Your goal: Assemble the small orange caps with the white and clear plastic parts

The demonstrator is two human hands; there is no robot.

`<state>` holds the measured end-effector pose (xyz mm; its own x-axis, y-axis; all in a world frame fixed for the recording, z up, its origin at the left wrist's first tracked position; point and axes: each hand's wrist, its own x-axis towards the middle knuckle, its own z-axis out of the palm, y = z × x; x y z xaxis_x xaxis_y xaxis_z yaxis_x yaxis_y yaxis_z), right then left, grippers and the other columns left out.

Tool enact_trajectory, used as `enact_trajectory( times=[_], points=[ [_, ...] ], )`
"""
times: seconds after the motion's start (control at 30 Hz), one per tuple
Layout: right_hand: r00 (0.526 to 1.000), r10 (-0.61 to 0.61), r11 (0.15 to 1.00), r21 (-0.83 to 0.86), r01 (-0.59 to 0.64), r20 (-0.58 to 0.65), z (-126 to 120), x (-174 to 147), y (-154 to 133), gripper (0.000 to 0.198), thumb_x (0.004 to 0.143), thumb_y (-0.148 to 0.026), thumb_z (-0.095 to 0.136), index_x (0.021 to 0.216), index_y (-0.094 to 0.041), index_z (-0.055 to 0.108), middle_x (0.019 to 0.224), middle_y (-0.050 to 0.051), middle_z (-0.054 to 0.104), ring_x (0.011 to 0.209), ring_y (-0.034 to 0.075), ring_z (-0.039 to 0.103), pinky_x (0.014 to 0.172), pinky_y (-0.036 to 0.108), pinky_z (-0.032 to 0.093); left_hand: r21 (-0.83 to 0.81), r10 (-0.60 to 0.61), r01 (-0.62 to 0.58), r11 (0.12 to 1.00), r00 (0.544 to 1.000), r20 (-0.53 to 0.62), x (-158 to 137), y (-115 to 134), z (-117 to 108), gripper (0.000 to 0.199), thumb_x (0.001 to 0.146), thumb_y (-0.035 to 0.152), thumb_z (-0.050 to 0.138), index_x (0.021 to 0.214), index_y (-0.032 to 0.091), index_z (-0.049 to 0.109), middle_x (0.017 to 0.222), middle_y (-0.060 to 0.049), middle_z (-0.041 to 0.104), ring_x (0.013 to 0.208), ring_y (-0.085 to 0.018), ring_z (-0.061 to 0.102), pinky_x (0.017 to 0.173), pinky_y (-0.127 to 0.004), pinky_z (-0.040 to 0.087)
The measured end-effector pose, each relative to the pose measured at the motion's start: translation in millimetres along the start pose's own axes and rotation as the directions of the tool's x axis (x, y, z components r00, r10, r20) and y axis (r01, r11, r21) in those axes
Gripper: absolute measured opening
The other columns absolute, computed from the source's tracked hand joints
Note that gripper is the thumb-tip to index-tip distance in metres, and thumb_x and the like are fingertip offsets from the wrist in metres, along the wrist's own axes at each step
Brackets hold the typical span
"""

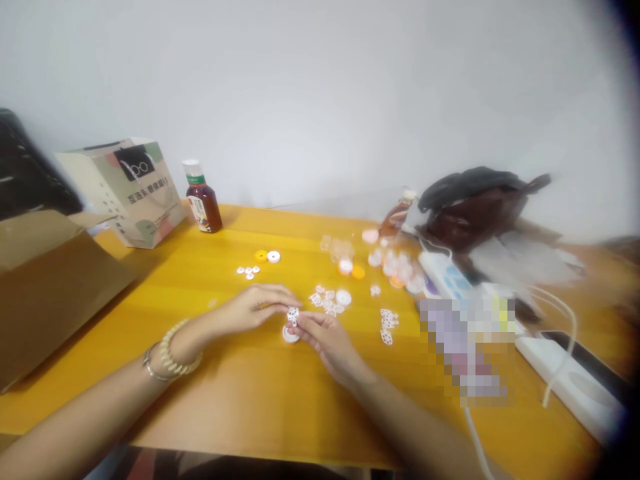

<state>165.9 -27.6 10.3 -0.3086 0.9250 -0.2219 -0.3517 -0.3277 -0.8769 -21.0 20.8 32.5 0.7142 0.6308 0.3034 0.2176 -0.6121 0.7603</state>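
A small white openwork piece [293, 316] is held up between my two hands, above the table's middle. My right hand [324, 337] pinches its lower right side. From the left, the fingertips of my left hand [260, 307] close on its upper edge. Just below the piece lies a round white disc [290, 335], partly covered by my right fingers. Behind my right hand is a loose group of white openwork pieces [325, 299] beside a white round lid [343, 297]. More such pieces [387, 327] lie in a stack to the right.
Small white parts [249, 271], a yellow ring [261, 256] and a white ring [273, 257] lie farther back. Clear caps [400, 265] cluster at right, near a power strip [450, 277] and cables. A sauce bottle [204, 203], paper bag [143, 193] and cardboard box [55, 280] stand left.
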Motion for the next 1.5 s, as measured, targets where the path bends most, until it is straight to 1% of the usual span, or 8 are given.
enact_trajectory(
  times=[0.13,0.4,0.53,0.63,0.93,1.23,1.33,1.5],
  points=[
    [1.000,-0.025,1.000,-0.013,0.024,-0.016,0,1,0,0.024,0.063,-0.035,0.072,0.075,-0.014,0.071,0.074,0.004,0.069,0.070,0.013,0.062,0.082,0.030,0.046,-0.077,-0.135,0.129,0.989,0.988,-0.076,-2,-2,6,0.027,0.084,0.025,0.052,0.110,0.019,0.059,0.097,-0.006,0.064,0.086,-0.014,0.060,0.079,-0.029,0.049],
    [1.000,-0.016,0.999,-0.047,0.016,-0.006,3,0,0,0.025,0.062,-0.038,0.072,0.072,-0.015,0.070,0.071,0.003,0.068,0.069,0.013,0.061,0.081,0.031,0.046,-0.121,-0.169,0.162,0.979,0.984,-0.050,-3,-3,8,0.027,0.082,0.027,0.055,0.107,0.018,0.060,0.094,-0.006,0.064,0.085,-0.015,0.059,0.079,-0.028,0.047],
    [1.000,-0.004,0.998,-0.060,0.004,0.006,0,2,1,0.027,0.062,-0.039,0.072,0.072,-0.014,0.069,0.072,0.004,0.068,0.068,0.013,0.060,0.078,0.031,0.046,-0.090,-0.111,0.111,0.990,0.994,-0.001,-2,0,4,0.032,0.084,0.025,0.053,0.116,0.020,0.055,0.100,-0.007,0.062,0.088,-0.014,0.058,0.081,-0.029,0.046],
    [0.999,0.010,0.998,-0.059,-0.008,0.032,-3,3,2,0.024,0.063,-0.035,0.073,0.076,-0.015,0.069,0.073,0.003,0.068,0.069,0.012,0.060,0.076,0.028,0.045,-0.061,-0.055,0.057,0.997,0.998,0.036,0,1,0,0.024,0.085,0.023,0.052,0.107,0.019,0.061,0.099,-0.007,0.062,0.089,-0.015,0.058,0.082,-0.028,0.045],
    [0.992,0.005,0.999,-0.039,0.000,0.124,-6,4,5,0.026,0.063,-0.031,0.074,0.085,-0.017,0.070,0.076,0.003,0.068,0.069,0.011,0.059,0.074,0.027,0.043,-0.063,-0.047,0.049,0.997,0.998,0.032,0,-6,-4,0.020,0.085,0.023,0.052,0.099,0.017,0.064,0.092,-0.006,0.063,0.084,-0.013,0.059,0.078,-0.025,0.045],
    [0.996,-0.040,0.993,-0.110,0.049,0.082,-6,4,4,0.022,0.066,-0.035,0.070,0.077,-0.016,0.070,0.073,0.003,0.068,0.064,0.010,0.059,0.071,0.026,0.046,-0.029,-0.048,0.049,0.998,0.998,0.046,0,4,-3,0.021,0.085,0.023,0.051,0.101,0.018,0.063,0.093,-0.006,0.064,0.084,-0.013,0.059,0.078,-0.026,0.046],
    [0.996,-0.070,0.985,-0.157,0.077,0.055,-6,4,4,0.022,0.067,-0.037,0.069,0.073,-0.015,0.070,0.070,0.003,0.068,0.063,0.011,0.059,0.070,0.027,0.047,-0.030,-0.086,0.086,0.996,0.996,0.008,-2,5,2,0.022,0.084,0.025,0.053,0.102,0.018,0.063,0.095,-0.006,0.064,0.085,-0.014,0.059,0.080,-0.028,0.046],
    [0.997,-0.081,0.975,-0.205,0.081,0.008,-5,5,4,0.026,0.066,-0.040,0.068,0.076,-0.017,0.070,0.071,0.002,0.068,0.064,0.013,0.060,0.071,0.028,0.048,-0.150,-0.253,0.237,0.960,0.962,-0.105,-4,0,11,0.028,0.080,0.031,0.058,0.104,0.017,0.060,0.091,-0.006,0.065,0.083,-0.014,0.059,0.078,-0.029,0.047]
  ],
)
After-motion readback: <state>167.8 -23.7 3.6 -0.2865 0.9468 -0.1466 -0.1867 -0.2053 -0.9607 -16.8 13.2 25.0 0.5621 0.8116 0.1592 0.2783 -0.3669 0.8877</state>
